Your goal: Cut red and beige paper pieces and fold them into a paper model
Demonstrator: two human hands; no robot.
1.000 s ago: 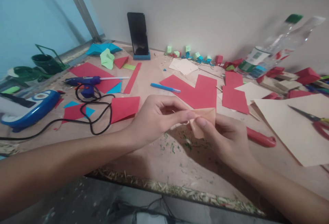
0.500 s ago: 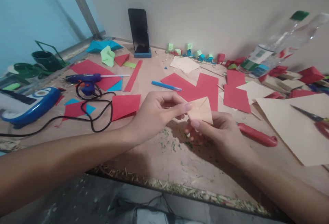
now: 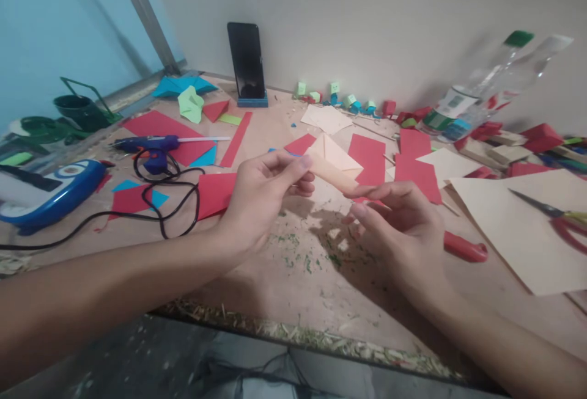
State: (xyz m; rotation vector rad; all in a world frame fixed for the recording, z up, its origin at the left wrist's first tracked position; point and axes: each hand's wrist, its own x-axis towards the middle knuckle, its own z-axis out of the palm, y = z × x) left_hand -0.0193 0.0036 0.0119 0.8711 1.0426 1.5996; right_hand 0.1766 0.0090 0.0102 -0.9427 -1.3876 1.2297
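Change: the folded cream paper point(image 3: 332, 164) now sits higher and further left than half a second ago, lifted off the right hand and turned so its flap opens upward. The folding looks paused for a check or a re-grip.

Left hand point(image 3: 266, 194): pinches the paper's near-left edge between thumb and forefinger; other fingers curled loosely. It alone carries the piece, above the table point(image 3: 293, 289).

Right hand point(image 3: 398, 222): half open, fingers spread and slack, forefinger tip just under the paper's right corner; whether it touches, I cannot tell. It grips nothing.

Containers:
- Green pot point(image 3: 80, 109), far left; contents not visible.
- Two clear bottles point(image 3: 477, 96), far right, leaning on the wall, one with a green cap; their fill level is unclear.
- Phone stand point(image 3: 252, 101), far centre, holds a dark phone point(image 3: 246, 60) upright.

Around: red sheets point(image 3: 371, 157) behind the hands, glue gun point(image 3: 153, 145) with coiled cord at left, scissors point(image 3: 557, 215) on a large cream sheet point(image 3: 518, 234) at right, red knife point(image 3: 463, 247) near the right wrist.
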